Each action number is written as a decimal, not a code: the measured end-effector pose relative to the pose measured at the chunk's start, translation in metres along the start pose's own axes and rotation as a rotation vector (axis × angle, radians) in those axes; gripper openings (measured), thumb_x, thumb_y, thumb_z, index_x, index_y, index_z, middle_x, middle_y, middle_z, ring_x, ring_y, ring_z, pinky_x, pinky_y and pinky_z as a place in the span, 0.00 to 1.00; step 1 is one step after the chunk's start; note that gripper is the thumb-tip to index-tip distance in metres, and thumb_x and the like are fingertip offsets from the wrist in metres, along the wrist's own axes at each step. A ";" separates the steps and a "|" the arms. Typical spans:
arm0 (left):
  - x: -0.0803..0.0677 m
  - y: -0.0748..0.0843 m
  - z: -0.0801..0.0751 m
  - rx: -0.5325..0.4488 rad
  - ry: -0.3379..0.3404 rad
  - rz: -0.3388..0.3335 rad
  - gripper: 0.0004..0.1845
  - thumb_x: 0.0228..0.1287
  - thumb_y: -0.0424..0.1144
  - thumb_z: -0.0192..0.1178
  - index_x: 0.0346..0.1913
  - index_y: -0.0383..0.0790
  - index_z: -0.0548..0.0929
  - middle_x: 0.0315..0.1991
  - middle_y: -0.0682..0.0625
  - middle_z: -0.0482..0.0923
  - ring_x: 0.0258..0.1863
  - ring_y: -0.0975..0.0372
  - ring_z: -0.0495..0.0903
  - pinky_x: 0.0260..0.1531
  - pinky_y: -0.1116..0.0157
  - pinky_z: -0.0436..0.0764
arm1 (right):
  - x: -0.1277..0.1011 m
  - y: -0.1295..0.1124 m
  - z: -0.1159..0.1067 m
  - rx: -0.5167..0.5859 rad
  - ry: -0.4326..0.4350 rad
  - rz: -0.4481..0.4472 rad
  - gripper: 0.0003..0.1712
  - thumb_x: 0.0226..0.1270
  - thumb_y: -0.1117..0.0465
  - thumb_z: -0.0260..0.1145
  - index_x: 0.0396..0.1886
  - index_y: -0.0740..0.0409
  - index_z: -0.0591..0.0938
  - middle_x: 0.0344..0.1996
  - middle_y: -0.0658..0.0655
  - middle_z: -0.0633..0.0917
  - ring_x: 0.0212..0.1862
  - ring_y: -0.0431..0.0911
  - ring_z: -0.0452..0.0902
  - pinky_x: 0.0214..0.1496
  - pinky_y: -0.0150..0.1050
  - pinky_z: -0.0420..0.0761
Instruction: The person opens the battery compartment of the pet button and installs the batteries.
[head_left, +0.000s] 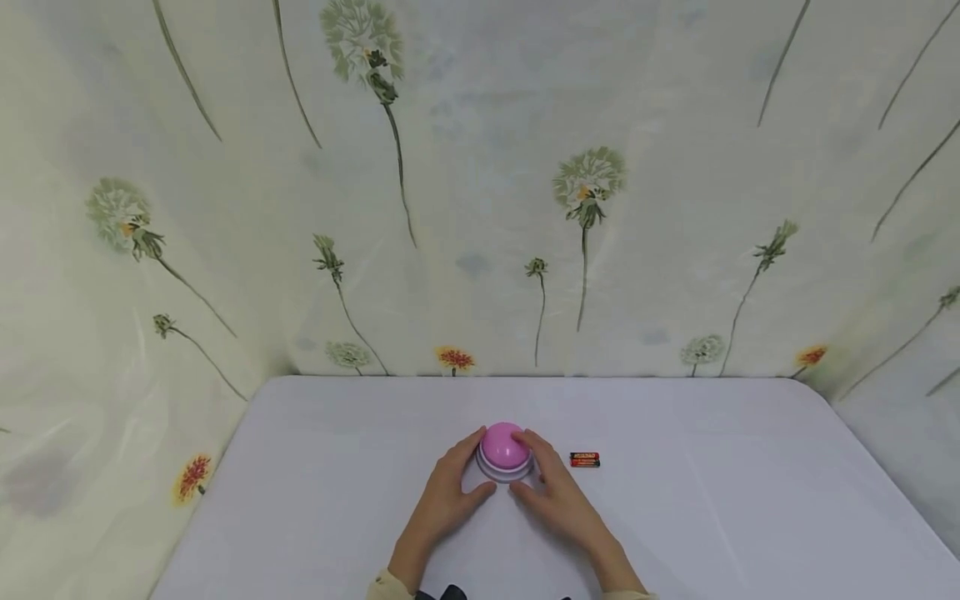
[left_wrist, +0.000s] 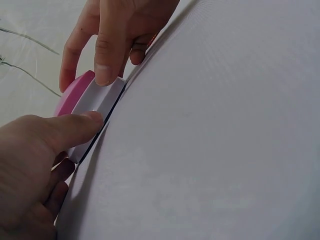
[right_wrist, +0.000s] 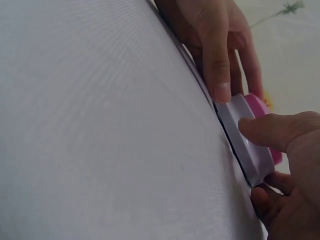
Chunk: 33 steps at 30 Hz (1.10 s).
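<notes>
A round push button (head_left: pixel 504 446) with a glossy pink dome and a white base stands dome up on the white table. My left hand (head_left: pixel 446 492) holds it from the left, thumb at the near side of the base and fingers round the far left. From the right, my right hand (head_left: pixel 562 500) grips it in the same way, with one finger against the pink dome. Both wrist views show the thumbs on the white base (left_wrist: pixel 107 95), whose dark underside edge sits close over the cloth.
Two small red and black batteries (head_left: pixel 585 459) lie side by side just right of the button. A white cloth covers the table (head_left: pixel 337 467). Behind and at both sides hangs a curtain (head_left: pixel 480 167) printed with dandelions.
</notes>
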<state>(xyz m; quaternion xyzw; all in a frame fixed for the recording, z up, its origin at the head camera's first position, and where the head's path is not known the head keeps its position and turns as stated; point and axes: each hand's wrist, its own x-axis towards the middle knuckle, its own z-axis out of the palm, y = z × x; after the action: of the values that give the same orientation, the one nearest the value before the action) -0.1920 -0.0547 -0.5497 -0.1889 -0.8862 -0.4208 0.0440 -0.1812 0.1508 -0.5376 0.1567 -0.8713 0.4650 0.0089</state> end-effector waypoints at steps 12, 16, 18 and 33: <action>0.002 -0.002 0.001 -0.027 0.019 0.018 0.40 0.56 0.43 0.66 0.71 0.53 0.61 0.69 0.53 0.65 0.69 0.58 0.64 0.69 0.52 0.63 | 0.005 -0.003 0.004 -0.124 0.090 -0.098 0.42 0.54 0.62 0.72 0.68 0.52 0.64 0.67 0.60 0.68 0.70 0.54 0.60 0.70 0.53 0.63; 0.002 -0.002 0.001 -0.019 0.019 0.010 0.40 0.56 0.43 0.67 0.71 0.54 0.61 0.69 0.54 0.66 0.69 0.58 0.64 0.68 0.51 0.63 | 0.006 -0.005 0.006 -0.137 0.113 -0.077 0.40 0.56 0.59 0.72 0.68 0.52 0.65 0.66 0.59 0.69 0.69 0.54 0.62 0.70 0.52 0.65; 0.001 -0.003 0.000 -0.015 0.023 0.013 0.40 0.55 0.43 0.67 0.71 0.53 0.62 0.68 0.54 0.66 0.68 0.58 0.65 0.68 0.51 0.64 | 0.006 -0.006 0.007 -0.143 0.123 -0.078 0.40 0.56 0.59 0.72 0.67 0.52 0.65 0.66 0.59 0.69 0.69 0.53 0.63 0.69 0.52 0.66; 0.002 -0.006 0.001 -0.015 0.100 0.116 0.41 0.50 0.42 0.72 0.68 0.50 0.66 0.65 0.53 0.70 0.66 0.58 0.67 0.67 0.56 0.67 | 0.007 -0.003 0.007 -0.123 0.127 -0.091 0.38 0.56 0.56 0.72 0.66 0.47 0.67 0.65 0.53 0.71 0.68 0.49 0.65 0.69 0.48 0.67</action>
<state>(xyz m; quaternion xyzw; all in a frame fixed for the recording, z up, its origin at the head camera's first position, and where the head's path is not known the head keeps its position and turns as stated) -0.1964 -0.0567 -0.5546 -0.2188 -0.8674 -0.4329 0.1111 -0.1861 0.1419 -0.5377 0.1655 -0.8879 0.4186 0.0947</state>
